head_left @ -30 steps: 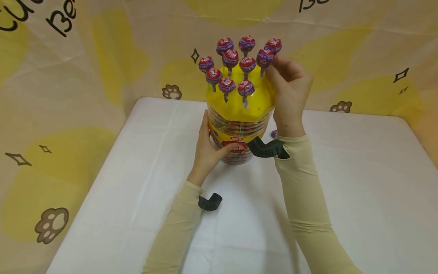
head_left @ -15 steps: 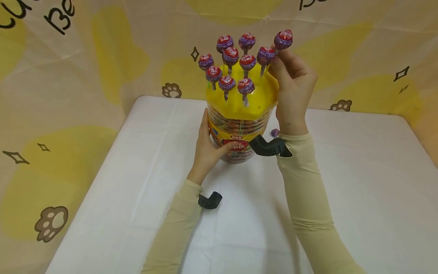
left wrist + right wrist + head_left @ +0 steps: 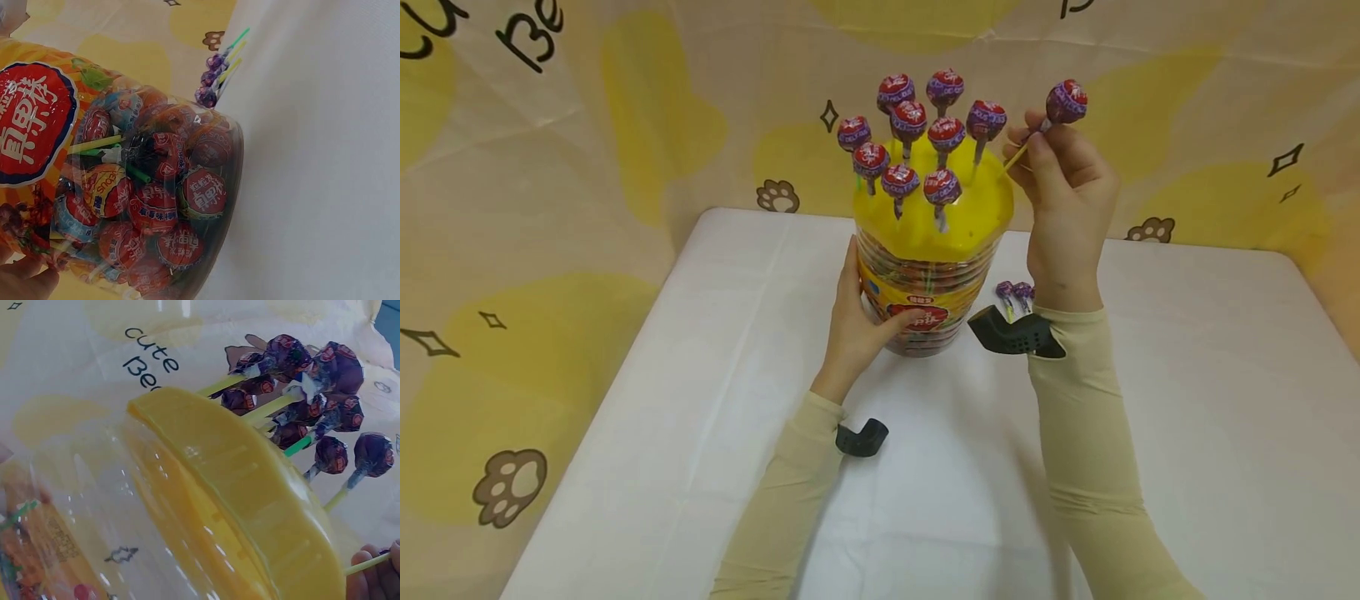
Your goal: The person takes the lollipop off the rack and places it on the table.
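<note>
A clear plastic jar (image 3: 925, 275) with a yellow lid (image 3: 955, 237) stands on the table, packed with wrapped candies in the left wrist view. My left hand (image 3: 853, 333) grips its side, thumb across the label. Several red-and-purple lollipops (image 3: 908, 121) stick up out of the lid. To the right of the lid, my right hand (image 3: 1071, 200) pinches one lollipop (image 3: 1067, 102) with its ball tilted up to the right. Its yellow stick (image 3: 369, 564) reaches toward the lid's edge in the right wrist view; whether the tip touches the lid, I cannot tell.
Behind my right wrist, several purple-wrapped lollipops (image 3: 209, 80) lie side by side on the white-covered table (image 3: 700, 350). A yellow patterned cloth (image 3: 775, 75) hangs behind the table. Each sleeve carries a black wrist mount (image 3: 1018, 332).
My right hand has moved right with one lollipop, away from the others on the lid, baring its yellow stick. More lollipops on the table show behind the wrist. The left hand stays on the jar.
</note>
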The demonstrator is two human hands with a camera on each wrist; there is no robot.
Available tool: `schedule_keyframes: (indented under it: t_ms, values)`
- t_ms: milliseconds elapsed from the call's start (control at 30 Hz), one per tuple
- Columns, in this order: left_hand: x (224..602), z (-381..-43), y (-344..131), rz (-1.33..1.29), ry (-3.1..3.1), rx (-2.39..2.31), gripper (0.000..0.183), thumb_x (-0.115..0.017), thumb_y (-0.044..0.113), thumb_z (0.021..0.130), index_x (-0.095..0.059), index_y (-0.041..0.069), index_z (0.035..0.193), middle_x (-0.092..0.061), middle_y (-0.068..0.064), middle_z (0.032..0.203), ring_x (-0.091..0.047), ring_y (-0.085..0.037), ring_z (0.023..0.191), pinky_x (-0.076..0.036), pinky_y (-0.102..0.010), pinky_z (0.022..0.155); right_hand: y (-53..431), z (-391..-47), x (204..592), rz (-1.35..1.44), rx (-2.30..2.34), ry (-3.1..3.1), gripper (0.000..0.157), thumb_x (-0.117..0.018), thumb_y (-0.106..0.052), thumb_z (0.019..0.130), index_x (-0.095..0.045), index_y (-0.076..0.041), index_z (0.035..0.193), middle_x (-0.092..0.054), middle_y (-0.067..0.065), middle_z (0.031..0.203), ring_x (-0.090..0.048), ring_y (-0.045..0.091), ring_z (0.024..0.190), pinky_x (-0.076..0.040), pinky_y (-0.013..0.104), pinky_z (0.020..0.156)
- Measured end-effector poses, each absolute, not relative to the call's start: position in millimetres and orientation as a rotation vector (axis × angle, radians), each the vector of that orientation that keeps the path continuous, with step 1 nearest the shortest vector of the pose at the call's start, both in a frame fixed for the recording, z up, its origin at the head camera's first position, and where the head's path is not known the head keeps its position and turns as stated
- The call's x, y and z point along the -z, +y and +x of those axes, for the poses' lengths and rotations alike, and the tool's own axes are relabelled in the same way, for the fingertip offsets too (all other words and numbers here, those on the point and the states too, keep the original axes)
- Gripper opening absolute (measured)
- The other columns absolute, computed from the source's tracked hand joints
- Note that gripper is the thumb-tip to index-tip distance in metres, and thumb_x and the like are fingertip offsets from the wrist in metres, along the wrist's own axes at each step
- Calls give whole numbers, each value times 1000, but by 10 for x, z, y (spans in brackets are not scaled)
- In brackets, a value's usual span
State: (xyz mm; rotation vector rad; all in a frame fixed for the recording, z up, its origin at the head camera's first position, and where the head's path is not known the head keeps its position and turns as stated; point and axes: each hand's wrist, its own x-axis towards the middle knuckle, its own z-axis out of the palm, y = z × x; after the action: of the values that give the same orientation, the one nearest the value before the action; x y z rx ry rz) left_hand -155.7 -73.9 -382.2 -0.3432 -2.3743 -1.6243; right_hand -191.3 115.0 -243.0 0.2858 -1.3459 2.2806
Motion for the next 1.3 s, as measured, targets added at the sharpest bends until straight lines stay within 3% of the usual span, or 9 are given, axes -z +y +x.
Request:
schedule_keyframes:
  t_ms: [600,900,1300]
  values:
    - [3831,-1569,-745,-359,-2373,1608,108,-78,25,78,0,15,153,-16,-9,155,-21,-21,140,-25,-37,113,1351,-1775,2667,332,-2300,-1364,15,-62,-1,89,-69,9,97,-63,21,100,-62,28,83,-54,30,83]
    - [3828,-1582,-750,-388,-2354,1584,107,-79,20,79,-1,13,152,-16,-10,155,-23,-22,139,-26,-36,113,1481,-1734,2810,247,-2420,-1259,15,-66,4,84,-67,15,95,-63,21,97,-63,27,76,-56,29,75]
    - [3843,-1582,-750,-397,-2356,1579,108,-79,22,78,-1,12,152,-16,-11,155,-23,-23,139,-26,-36,113,1775,-1705,3127,128,-2402,-1423,17,-68,2,83,-67,16,92,-63,20,99,-64,26,80,-57,29,77]
